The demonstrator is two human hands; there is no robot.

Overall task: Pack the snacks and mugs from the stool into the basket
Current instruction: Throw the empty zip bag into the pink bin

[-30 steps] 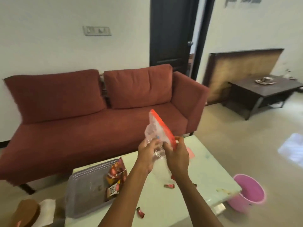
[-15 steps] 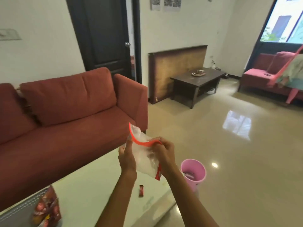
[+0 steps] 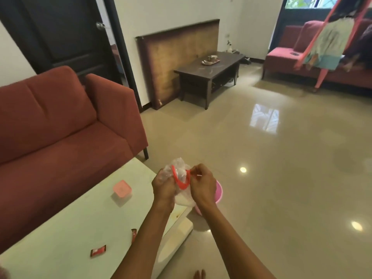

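Two hands up in front of me, both busy on one clear crinkled plastic bag with a red-orange zip strip [image 3: 179, 179]. My left hand [image 3: 163, 186] has its grip closed around the bunched left side of the bag. My right hand [image 3: 203, 185] has thumb and fingers pinched together on the right end of the red strip. The strip sags in a U between the two hands. Bag is held in the air above the near right corner of the pale green bench [image 3: 84, 222], not touching it.

On the bench: a small square container with a pink lid [image 3: 122, 189], well left of the hands; two small red snack wrappers, one flat near the front [image 3: 98, 250], one just beside my left forearm [image 3: 133, 234], partly hidden by it.

A pink plastic bucket [image 3: 218, 195] stands on the floor beyond the bench corner, mostly hidden behind my right hand. Rust-red sofa [image 3: 60, 125] to the left.
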